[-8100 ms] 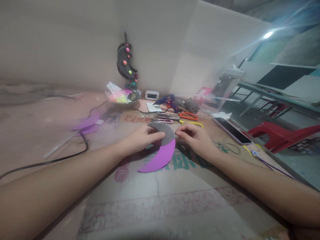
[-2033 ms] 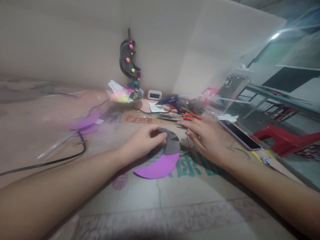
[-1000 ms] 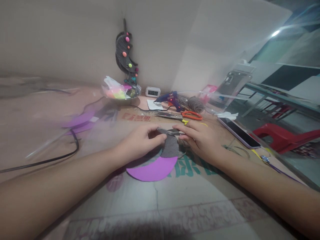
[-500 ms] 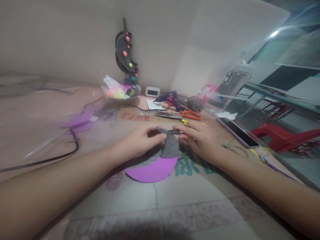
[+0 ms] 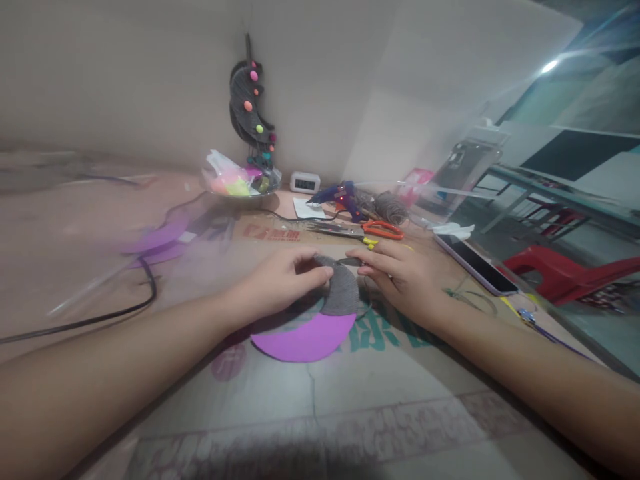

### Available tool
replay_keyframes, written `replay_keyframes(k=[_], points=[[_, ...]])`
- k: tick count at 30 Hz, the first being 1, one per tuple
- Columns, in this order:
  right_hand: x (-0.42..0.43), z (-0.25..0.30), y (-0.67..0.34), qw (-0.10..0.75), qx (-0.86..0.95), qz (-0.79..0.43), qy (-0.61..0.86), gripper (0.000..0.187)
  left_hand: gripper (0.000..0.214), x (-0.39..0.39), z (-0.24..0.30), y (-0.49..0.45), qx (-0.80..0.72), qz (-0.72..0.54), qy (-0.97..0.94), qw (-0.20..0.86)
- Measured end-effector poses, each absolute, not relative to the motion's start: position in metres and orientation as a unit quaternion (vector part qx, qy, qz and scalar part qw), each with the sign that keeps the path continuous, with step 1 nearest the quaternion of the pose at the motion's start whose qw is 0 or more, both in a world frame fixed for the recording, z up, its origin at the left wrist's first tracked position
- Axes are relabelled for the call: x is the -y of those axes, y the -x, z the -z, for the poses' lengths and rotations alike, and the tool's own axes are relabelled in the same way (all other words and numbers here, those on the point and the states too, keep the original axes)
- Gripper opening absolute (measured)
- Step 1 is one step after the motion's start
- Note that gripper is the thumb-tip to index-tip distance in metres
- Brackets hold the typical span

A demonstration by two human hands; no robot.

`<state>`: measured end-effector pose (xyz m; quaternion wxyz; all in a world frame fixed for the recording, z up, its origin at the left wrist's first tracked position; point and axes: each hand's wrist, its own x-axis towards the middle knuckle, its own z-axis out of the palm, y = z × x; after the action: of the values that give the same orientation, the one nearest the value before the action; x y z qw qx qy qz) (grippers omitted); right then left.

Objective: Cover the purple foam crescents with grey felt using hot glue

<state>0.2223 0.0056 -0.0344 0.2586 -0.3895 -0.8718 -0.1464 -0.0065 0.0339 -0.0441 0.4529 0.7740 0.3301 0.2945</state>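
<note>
A purple crescent cutout [image 5: 305, 341] lies in front of me, its upper half wrapped in grey yarn [image 5: 343, 293]. My left hand [image 5: 283, 280] is closed on the wrapped upper end, thumb on top and index finger behind. At the other side, my right hand [image 5: 400, 273] pinches a dark grey strand of yarn [image 5: 350, 262] that runs from the crescent's upper part. A thin loose length of the strand hangs beside the crescent under my right hand. The lower purple part is bare.
Behind my hands lie orange-handled scissors [image 5: 383, 231], a blue glue gun [image 5: 340, 197], a grey yarn ball [image 5: 390, 208] and a white clock [image 5: 305, 182]. A phone [image 5: 475, 265] rests at the right. A bowl [image 5: 243, 193] stands below a decorated grey crescent [image 5: 247, 107] on the wall.
The grey strand between my hands has shifted slightly and looks thinner at my right fingertips. My left hand keeps its place on the crescent.
</note>
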Motion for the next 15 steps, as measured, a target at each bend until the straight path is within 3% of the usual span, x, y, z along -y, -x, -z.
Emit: replay_keyframes(k=[15], points=[[-0.0052,0.0358,-0.2234,0.234,0.871,0.187,0.389,0.029,0.025,-0.0344,0.0481,0.0068,-0.329,-0.297,-0.788,0.426]])
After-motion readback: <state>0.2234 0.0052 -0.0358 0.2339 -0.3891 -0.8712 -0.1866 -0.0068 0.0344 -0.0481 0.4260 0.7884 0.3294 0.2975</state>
